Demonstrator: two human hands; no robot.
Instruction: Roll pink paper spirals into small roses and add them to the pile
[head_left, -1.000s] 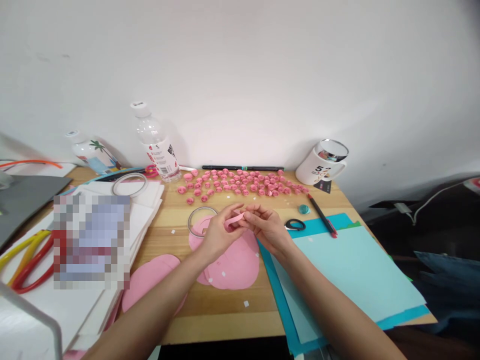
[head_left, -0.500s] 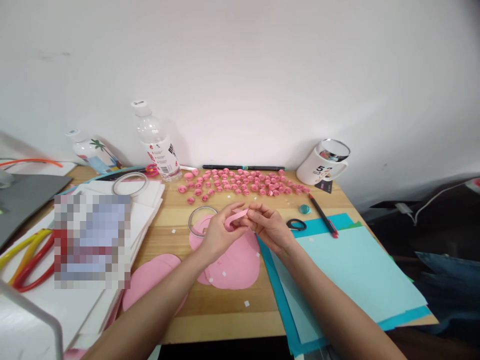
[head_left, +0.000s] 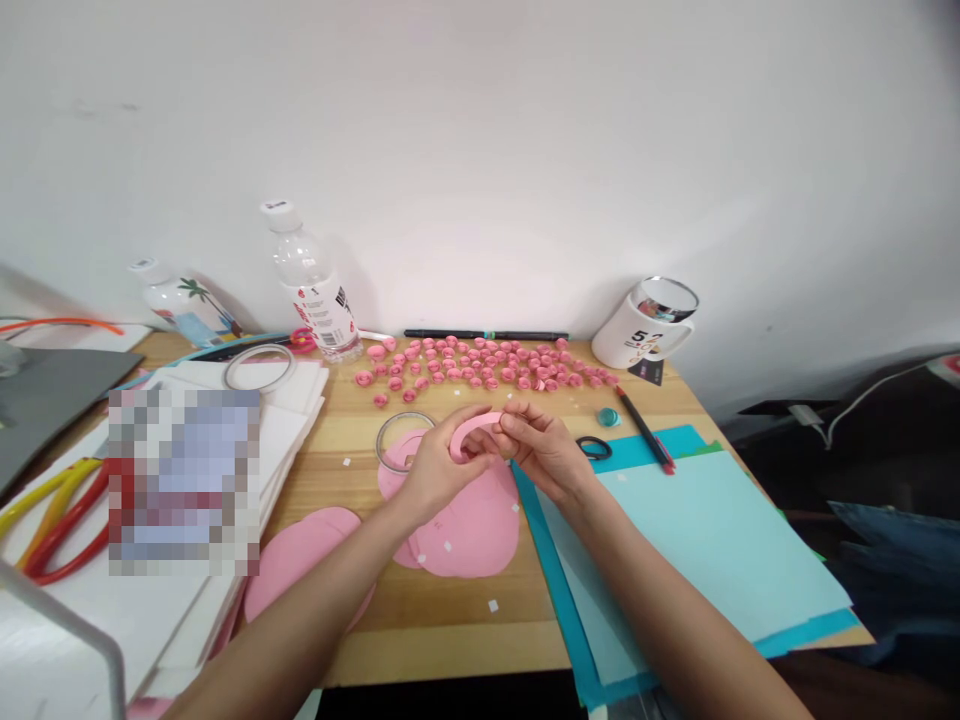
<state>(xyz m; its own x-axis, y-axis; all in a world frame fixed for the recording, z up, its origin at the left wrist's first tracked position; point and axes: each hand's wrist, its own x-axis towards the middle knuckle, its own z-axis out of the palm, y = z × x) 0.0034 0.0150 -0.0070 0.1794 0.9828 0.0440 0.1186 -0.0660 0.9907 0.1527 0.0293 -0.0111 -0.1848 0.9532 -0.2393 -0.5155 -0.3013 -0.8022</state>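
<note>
A curved pink paper strip (head_left: 474,428) is held between my two hands above the middle of the desk. My left hand (head_left: 442,455) grips its left end, thumb below and fingers behind. At the other end, my right hand (head_left: 541,448) pinches the strip between thumb and forefinger. Beneath them lie pink paper circles (head_left: 472,535), and a roll of clear tape (head_left: 405,442) sits beside my left hand. Many small rolled pink paper coils (head_left: 480,365) are spread beyond my hands.
Blue paper sheets (head_left: 697,560), black-handled scissors (head_left: 595,449) and a pen (head_left: 646,430) lie on the right. A white mug (head_left: 637,330) leans near the wall. On the left are a plastic bottle (head_left: 319,290), white paper (head_left: 300,420) and red-and-yellow scissors (head_left: 56,530).
The pink strip now bows in a rounder arc between my hands. My right fingers have shifted slightly along its end; the desk items stay in place.
</note>
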